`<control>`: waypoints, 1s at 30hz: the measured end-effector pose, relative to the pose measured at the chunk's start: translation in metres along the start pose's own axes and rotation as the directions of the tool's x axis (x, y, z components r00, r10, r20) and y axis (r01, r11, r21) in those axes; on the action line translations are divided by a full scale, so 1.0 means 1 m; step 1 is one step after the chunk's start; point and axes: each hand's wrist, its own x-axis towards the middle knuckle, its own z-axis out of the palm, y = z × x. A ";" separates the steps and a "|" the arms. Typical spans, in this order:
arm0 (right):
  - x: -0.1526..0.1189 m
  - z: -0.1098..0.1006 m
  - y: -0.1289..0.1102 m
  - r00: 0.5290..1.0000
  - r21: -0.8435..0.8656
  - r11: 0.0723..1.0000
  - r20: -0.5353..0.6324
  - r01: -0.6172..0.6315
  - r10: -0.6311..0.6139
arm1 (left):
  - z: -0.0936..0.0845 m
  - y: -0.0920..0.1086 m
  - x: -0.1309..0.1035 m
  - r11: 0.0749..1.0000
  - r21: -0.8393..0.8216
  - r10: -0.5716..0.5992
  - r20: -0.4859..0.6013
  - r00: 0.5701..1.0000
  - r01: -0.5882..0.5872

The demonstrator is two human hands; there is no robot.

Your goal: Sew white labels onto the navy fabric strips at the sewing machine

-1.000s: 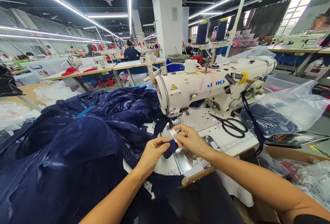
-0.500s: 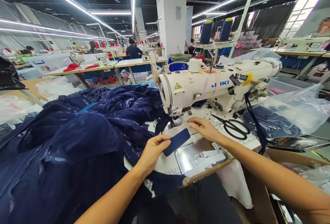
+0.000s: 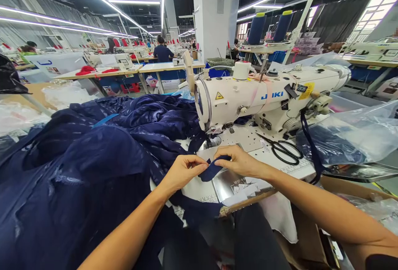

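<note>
Between my two hands is a small navy fabric piece, bent into a curve above the machine bed. My left hand pinches its left end between thumb and fingers. On its right end, my right hand is closed with thumb and fingertips. The white sewing machine stands just beyond, its needle area behind my hands. Black-handled scissors lie on the bed to the right of my right hand. A large heap of navy fabric spreads to the left, reaching close to my left hand.
A clear plastic bag with dark fabric inside sits at the right of the machine. Two navy thread cones stand behind it. Below right is an open cardboard box. Another person sits at a far table.
My right hand has come left and taken hold of the fabric piece's right end. The piece, flat before, is now curved. The view has shifted slightly.
</note>
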 end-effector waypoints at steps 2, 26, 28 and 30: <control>0.000 0.000 0.000 0.998 -0.060 0.997 0.019 0.057 -0.056 | -0.001 -0.001 0.000 0.998 0.054 0.013 0.027 1.000 -0.014; -0.004 0.001 0.006 0.970 0.242 0.948 -0.078 -0.208 0.232 | -0.002 -0.004 0.001 0.994 0.078 0.101 -0.289 0.952 -0.081; -0.004 -0.002 0.012 0.953 0.328 0.909 -0.066 -0.258 0.295 | -0.002 -0.004 0.000 0.994 0.048 0.106 -0.321 0.941 -0.095; -0.005 -0.003 0.014 0.943 0.375 0.884 -0.064 -0.280 0.326 | -0.001 -0.006 0.001 0.993 0.046 0.120 -0.333 0.935 -0.111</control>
